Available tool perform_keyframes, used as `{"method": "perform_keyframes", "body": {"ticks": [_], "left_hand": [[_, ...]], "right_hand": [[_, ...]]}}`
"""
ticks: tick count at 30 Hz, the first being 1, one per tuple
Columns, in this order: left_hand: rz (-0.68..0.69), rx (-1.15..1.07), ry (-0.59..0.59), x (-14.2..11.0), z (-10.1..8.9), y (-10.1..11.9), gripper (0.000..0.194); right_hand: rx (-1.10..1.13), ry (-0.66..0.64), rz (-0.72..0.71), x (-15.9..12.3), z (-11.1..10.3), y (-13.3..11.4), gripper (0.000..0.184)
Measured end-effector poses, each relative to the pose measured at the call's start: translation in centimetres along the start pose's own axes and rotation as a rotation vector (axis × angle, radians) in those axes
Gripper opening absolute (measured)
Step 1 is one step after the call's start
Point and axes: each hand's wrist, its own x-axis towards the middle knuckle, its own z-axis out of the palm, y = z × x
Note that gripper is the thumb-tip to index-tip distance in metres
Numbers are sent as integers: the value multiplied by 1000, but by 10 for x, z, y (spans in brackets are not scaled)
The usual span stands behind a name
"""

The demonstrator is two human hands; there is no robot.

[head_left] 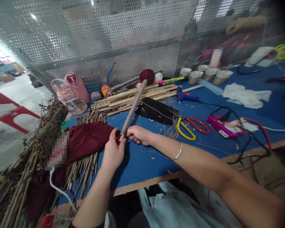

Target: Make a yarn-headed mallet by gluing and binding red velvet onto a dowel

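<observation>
A long stick [133, 109] wrapped in grey slants up and away from me, its far end in front of a dark red ball [147, 76]. My left hand [114, 148] grips the near end between thumb and fingers. Right beside that end, my right hand [139, 135] is closed, with a thin grey yarn [154, 153] trailing from under it across the blue table; its fingertips are partly hidden. Dark red cloth [90, 139] lies left of my left hand. Beyond my right hand are a black cloth [156, 110] and scissors [186, 129] with yellow and red handles.
Bare wooden sticks [123, 97] lie across the back, and dried stalks [85, 167] cover the left side. A pink bottle [78, 87], a blue glue gun [186, 96], a purple power strip [225, 126] with cables, paper cups [210, 74] and white tissue [245, 95] stand around.
</observation>
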Motion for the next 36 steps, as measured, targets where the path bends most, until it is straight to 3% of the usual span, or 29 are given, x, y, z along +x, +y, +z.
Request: {"method": "perform_keyframes", "body": {"ticks": [5, 7, 10, 13, 16, 18, 21, 25, 29, 33, 36], "left_hand": [[30, 111, 3, -3, 0, 3, 68], [-9, -70, -6, -2, -7, 5, 74], [-270, -543, -53, 1, -24, 6, 64], [-581, -827, -277, 0, -35, 9, 48], [-676, -925, -493, -3, -32, 11, 38], [-617, -968, -487, -6, -25, 11, 29], [-457, -877, -373, -9, -15, 8, 26], [-178, -405, -193, -19, -11, 8, 32], [66, 127, -45, -36, -11, 11, 32], [62, 359, 51, -49, -9, 14, 36], [-70, 124, -44, -50, -14, 15, 36]], "right_hand": [[-4, 6, -108, 0, 4, 4, 30], [13, -12, -133, 1, 4, 6, 29], [58, -52, -140, 0, 1, 9, 32], [77, -73, -156, -3, -1, 11, 34], [53, -103, -176, -5, -3, 10, 32], [23, -123, -177, -6, -4, 9, 34], [-21, -101, -163, -7, -6, 6, 34], [-48, -57, -156, -12, -7, 7, 30], [-57, -125, -200, -17, -2, 12, 26], [-12, -111, -209, -18, 8, 15, 24], [44, -166, -158, -16, 10, 17, 21]]}}
